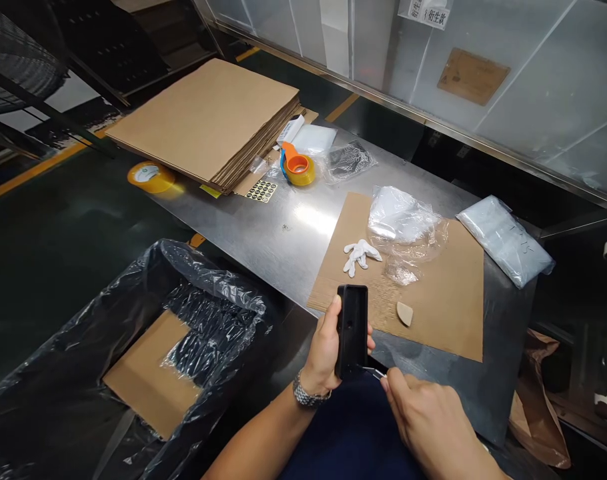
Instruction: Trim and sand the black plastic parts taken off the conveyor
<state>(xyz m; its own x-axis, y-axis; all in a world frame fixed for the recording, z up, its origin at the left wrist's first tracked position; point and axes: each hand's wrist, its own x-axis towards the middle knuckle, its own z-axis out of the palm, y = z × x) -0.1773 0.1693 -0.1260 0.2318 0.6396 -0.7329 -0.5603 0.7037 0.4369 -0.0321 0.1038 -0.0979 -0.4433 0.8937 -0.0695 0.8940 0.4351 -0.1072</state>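
Observation:
My left hand grips a black rectangular plastic part, held upright over the near edge of the metal table. My right hand is closed in a pinch on a thin metal tool, whose tip touches the lower end of the black part. A watch sits on my left wrist. Just beyond the part lies a cardboard sheet with a small white glove, crumpled clear plastic bags and a small tan wedge-shaped piece on it.
A box lined with a black plastic bag stands at lower left. A stack of flat cardboard lies at the table's far end, with an orange tape dispenser, a yellow tape roll and a sticker sheet. A packed clear bag lies right.

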